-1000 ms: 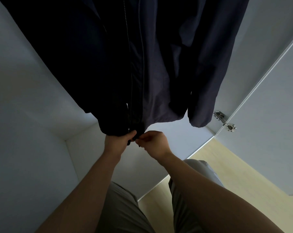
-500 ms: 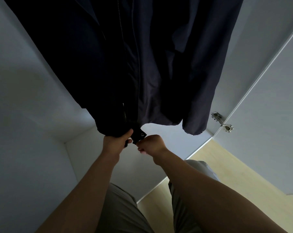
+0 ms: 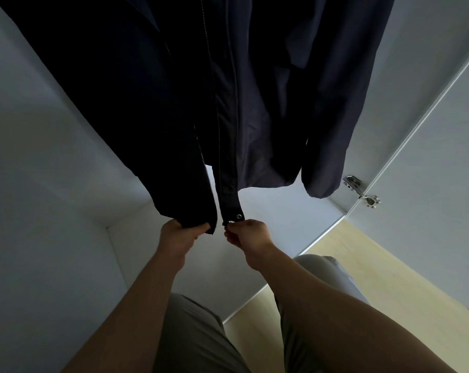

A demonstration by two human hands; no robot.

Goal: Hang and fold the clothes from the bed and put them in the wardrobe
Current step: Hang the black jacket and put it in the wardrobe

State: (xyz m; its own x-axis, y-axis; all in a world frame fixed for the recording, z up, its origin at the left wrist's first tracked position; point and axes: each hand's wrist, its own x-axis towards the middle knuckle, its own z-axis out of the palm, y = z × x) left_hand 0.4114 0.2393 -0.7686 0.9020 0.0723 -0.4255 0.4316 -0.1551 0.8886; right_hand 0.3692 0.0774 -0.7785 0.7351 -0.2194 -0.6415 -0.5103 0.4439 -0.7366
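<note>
Navy fabric of one jacket [image 3: 255,90] hung inside the wardrobe [image 3: 53,184] above our two hands. Our left hand [image 3: 178,235] pinched the left hem corner; our right hand [image 3: 248,235] pinched the snap placket end beside it, one zipper [image 3: 210,195] open between them.

walls [image 3: 47,146]: white (dim) | floor [image 3: 389,286]: pale wood | hinge [image 3: 362,191]: metal

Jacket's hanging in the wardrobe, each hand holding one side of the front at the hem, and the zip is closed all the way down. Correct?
Not quite. The head view shows the zip open at the hem of the jacket: left hand and right hand hold the two sides apart.
</note>
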